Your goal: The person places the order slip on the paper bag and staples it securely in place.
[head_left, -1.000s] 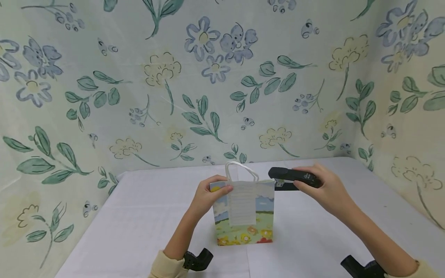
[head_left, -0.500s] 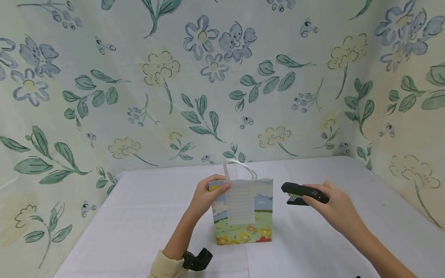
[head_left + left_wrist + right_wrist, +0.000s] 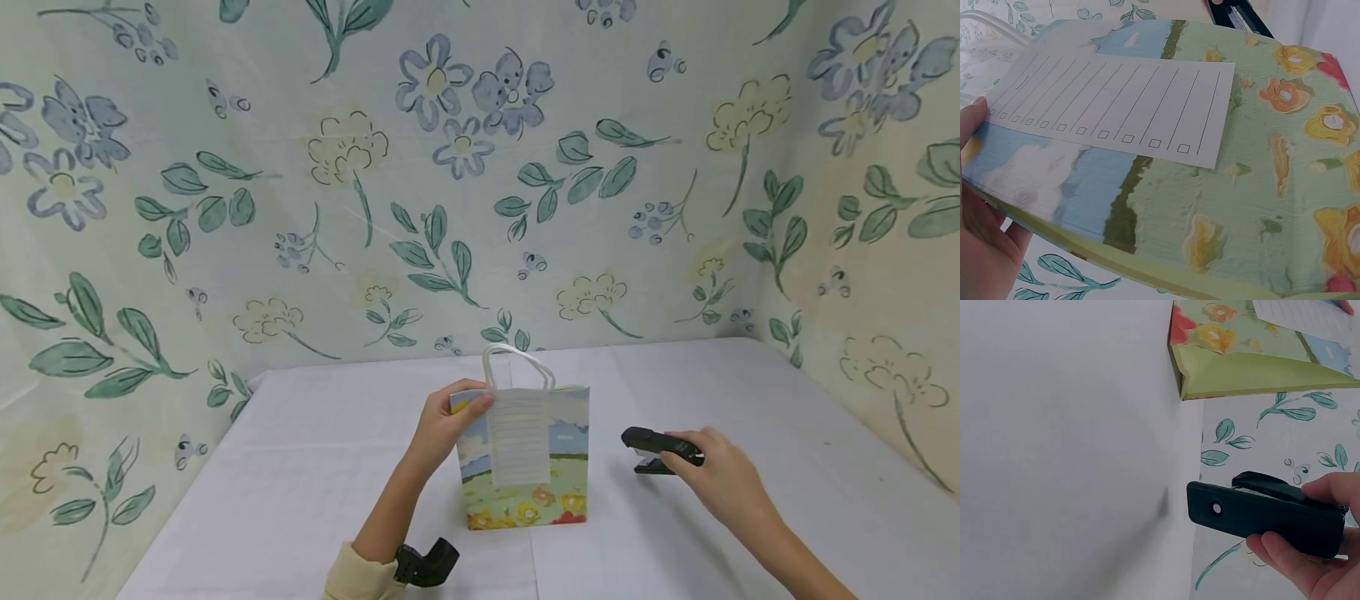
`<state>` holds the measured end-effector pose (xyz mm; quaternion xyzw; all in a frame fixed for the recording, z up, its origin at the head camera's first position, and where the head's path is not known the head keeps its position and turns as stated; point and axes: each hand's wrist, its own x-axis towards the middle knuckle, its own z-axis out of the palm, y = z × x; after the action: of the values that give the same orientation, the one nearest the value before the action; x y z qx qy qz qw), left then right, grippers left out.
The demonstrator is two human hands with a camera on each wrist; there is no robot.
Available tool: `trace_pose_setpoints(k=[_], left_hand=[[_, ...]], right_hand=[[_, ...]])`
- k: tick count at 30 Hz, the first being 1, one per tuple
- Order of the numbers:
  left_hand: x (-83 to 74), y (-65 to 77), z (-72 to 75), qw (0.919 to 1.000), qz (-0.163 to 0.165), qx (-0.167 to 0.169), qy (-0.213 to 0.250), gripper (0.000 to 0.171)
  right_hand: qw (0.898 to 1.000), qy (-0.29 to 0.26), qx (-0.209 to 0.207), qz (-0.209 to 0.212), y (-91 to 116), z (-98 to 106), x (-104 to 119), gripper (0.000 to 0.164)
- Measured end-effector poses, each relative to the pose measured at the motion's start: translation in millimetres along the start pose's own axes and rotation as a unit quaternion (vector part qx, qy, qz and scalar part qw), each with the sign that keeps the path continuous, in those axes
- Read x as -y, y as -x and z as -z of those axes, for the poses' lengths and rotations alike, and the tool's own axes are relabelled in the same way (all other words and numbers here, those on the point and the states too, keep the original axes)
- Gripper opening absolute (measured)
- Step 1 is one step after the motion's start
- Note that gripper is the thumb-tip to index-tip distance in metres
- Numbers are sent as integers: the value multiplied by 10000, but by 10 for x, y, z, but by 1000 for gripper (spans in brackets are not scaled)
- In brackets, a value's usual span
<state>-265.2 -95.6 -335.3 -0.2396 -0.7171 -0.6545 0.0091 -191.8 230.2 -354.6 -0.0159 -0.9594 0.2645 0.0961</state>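
A paper gift bag [image 3: 570,467] with a painted flower meadow and white cord handles [image 3: 517,354] stands upright on the table. My left hand [image 3: 450,421] pinches its upper left edge, thumb in front and fingers behind. Against the bag's front lies a white lined checklist sheet [image 3: 1122,106] with small boxes, its top end by my left thumb. To the right of the bag, apart from it, my right hand [image 3: 720,475] grips a black stapler [image 3: 663,446]. In the right wrist view the underside of the stapler's base [image 3: 1266,519] faces the camera, fingers below and thumb above.
A white cloth covers the table [image 3: 337,467]. Behind it and along the right side hangs a floral curtain [image 3: 465,192]. A black wrist camera [image 3: 427,562] sits on the left forearm by a cream sleeve [image 3: 363,575].
My right hand has drawn the stapler away from the bag's upper right edge, moving it right and down toward the table. The left hand keeps its hold on the bag.
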Motion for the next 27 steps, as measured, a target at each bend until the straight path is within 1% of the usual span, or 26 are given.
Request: trace_pose_setpoints(k=[4, 8, 12, 14, 17, 20, 22, 27], left_hand=[[14, 4, -2, 10000, -31, 30, 43, 30], [21, 4, -4, 10000, 45, 9, 78, 28], [17, -5, 1, 9999, 94, -19, 125, 28], [9, -10, 3, 9999, 69, -7, 128, 30], [-9, -13, 2, 9999, 29, 7, 101, 31], [-21, -14, -6, 10000, 16, -11, 72, 29], [-20, -10, -9, 10000, 23, -12, 63, 29], [3, 10, -10, 9999, 89, -30, 37, 29]], right_hand=[[9994, -185, 143, -246, 14, -53, -60, 52], [9992, -188, 37, -349, 32, -104, -105, 53], [9989, 284, -218, -308, 77, -140, -121, 48], [9976, 577, -263, -290, 109, -145, -116, 46], [9938, 1053, -320, -137, 178, -163, -79, 44], [9895, 1437, -169, -32, 228, -185, -40, 46], [9864, 1638, 90, -83, 239, -207, -24, 48], [9825, 1755, 553, -274, 260, -308, -23, 54]])
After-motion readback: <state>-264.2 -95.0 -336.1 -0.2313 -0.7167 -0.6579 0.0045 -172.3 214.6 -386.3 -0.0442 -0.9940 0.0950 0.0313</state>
